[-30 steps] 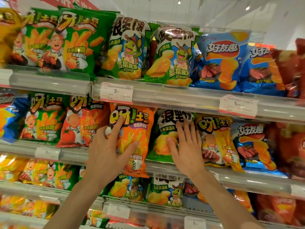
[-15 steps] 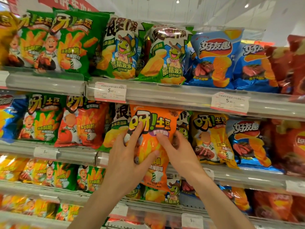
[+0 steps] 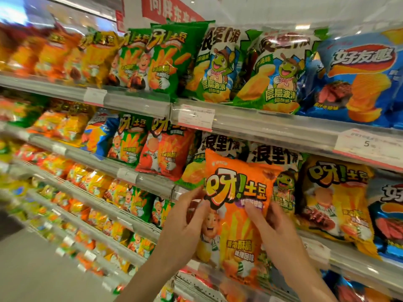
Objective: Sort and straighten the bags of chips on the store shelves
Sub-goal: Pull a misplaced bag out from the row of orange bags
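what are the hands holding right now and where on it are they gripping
Both hold the orange chip bag, in front of the middle shelf: the left hand grips its left edge, the right hand its right edge, thumb on the front.

shop aisle, stacked shelves [image 3: 272,127], chip bags [image 3: 172,59], price tags [image 3: 194,118]

A chip bag [image 3: 237,216] sits in front of the middle shelf [image 3: 272,131] — left hand [image 3: 185,227] on its left edge, right hand [image 3: 277,232] on its right. Turtle bags [image 3: 277,158] stand behind it.
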Demonstrator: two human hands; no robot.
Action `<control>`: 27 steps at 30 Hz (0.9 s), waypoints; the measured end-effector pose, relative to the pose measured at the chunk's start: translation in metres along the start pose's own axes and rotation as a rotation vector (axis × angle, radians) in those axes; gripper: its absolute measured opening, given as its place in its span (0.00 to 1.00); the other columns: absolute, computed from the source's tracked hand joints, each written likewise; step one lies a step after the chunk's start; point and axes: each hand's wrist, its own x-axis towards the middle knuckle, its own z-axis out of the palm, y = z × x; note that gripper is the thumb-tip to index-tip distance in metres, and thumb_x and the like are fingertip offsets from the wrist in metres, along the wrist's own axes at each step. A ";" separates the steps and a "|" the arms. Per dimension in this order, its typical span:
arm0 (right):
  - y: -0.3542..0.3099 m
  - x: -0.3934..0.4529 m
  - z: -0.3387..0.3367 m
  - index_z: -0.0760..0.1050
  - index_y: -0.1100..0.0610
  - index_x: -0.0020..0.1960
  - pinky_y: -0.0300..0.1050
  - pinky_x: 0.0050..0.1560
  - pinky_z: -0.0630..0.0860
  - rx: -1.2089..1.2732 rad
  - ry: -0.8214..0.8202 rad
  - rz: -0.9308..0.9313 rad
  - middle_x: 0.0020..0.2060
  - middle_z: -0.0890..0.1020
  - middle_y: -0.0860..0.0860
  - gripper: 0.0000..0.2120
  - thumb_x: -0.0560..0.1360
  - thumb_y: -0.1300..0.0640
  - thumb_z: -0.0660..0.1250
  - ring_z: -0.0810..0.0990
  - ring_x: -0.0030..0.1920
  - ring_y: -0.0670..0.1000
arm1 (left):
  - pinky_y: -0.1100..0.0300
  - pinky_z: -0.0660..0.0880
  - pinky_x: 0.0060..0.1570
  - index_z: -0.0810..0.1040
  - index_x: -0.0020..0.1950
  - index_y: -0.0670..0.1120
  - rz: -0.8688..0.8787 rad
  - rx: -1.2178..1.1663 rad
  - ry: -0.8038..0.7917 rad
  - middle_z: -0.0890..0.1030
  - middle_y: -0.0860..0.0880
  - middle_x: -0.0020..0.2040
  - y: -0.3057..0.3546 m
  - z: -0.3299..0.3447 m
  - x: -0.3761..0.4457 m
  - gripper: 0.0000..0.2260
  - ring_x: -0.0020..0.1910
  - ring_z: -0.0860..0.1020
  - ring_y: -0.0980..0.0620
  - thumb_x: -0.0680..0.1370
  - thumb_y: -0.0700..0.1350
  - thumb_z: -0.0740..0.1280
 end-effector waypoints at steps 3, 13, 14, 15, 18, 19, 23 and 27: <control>0.002 0.004 0.025 0.74 0.35 0.58 0.56 0.62 0.79 -0.020 -0.025 0.016 0.56 0.83 0.40 0.26 0.63 0.27 0.68 0.82 0.58 0.46 | 0.57 0.76 0.60 0.74 0.67 0.64 -0.047 0.018 0.022 0.79 0.63 0.58 -0.012 -0.024 -0.001 0.14 0.57 0.77 0.66 0.81 0.59 0.62; -0.029 0.025 0.198 0.73 0.39 0.65 0.57 0.63 0.78 -0.049 -0.140 -0.002 0.59 0.82 0.41 0.38 0.59 0.23 0.70 0.81 0.61 0.48 | 0.55 0.76 0.60 0.76 0.61 0.66 -0.045 0.009 0.119 0.78 0.65 0.58 -0.066 -0.189 0.024 0.10 0.59 0.77 0.63 0.80 0.60 0.64; -0.033 0.027 0.223 0.74 0.39 0.64 0.56 0.63 0.79 -0.040 -0.160 -0.012 0.59 0.83 0.41 0.36 0.61 0.25 0.70 0.82 0.60 0.47 | 0.53 0.76 0.61 0.76 0.61 0.67 -0.045 0.009 0.131 0.78 0.65 0.58 -0.072 -0.213 0.027 0.12 0.60 0.77 0.63 0.79 0.62 0.64; -0.037 0.029 0.248 0.74 0.39 0.64 0.54 0.62 0.79 -0.034 -0.179 -0.025 0.58 0.83 0.41 0.33 0.63 0.27 0.70 0.82 0.60 0.47 | 0.53 0.76 0.60 0.76 0.61 0.67 -0.044 0.009 0.139 0.78 0.66 0.59 -0.078 -0.237 0.031 0.13 0.60 0.77 0.62 0.77 0.65 0.63; -0.042 0.043 0.315 0.75 0.36 0.58 0.44 0.59 0.77 -0.033 -0.211 -0.060 0.54 0.83 0.34 0.20 0.68 0.32 0.69 0.78 0.61 0.39 | 0.55 0.77 0.55 0.76 0.59 0.69 -0.026 0.005 0.174 0.79 0.62 0.58 -0.094 -0.301 0.041 0.12 0.57 0.79 0.59 0.77 0.65 0.63; -0.045 0.047 0.335 0.76 0.35 0.57 0.44 0.60 0.77 -0.032 -0.241 -0.057 0.54 0.82 0.32 0.18 0.70 0.32 0.69 0.77 0.61 0.38 | 0.57 0.77 0.53 0.77 0.58 0.69 -0.026 -0.002 0.188 0.80 0.61 0.58 -0.100 -0.320 0.044 0.10 0.56 0.80 0.59 0.78 0.64 0.64; -0.055 0.063 0.410 0.77 0.38 0.61 0.56 0.63 0.79 -0.013 -0.316 -0.060 0.56 0.85 0.38 0.18 0.73 0.35 0.69 0.81 0.62 0.46 | 0.72 0.73 0.46 0.77 0.55 0.66 -0.052 -0.026 0.235 0.78 0.66 0.56 -0.117 -0.384 0.061 0.07 0.53 0.77 0.69 0.78 0.55 0.65; -0.060 0.093 0.465 0.77 0.36 0.61 0.54 0.62 0.80 -0.033 -0.376 -0.087 0.56 0.84 0.36 0.19 0.73 0.33 0.69 0.81 0.63 0.45 | 0.75 0.72 0.44 0.77 0.58 0.64 -0.075 -0.009 0.264 0.79 0.62 0.58 -0.138 -0.431 0.087 0.10 0.52 0.78 0.67 0.78 0.56 0.64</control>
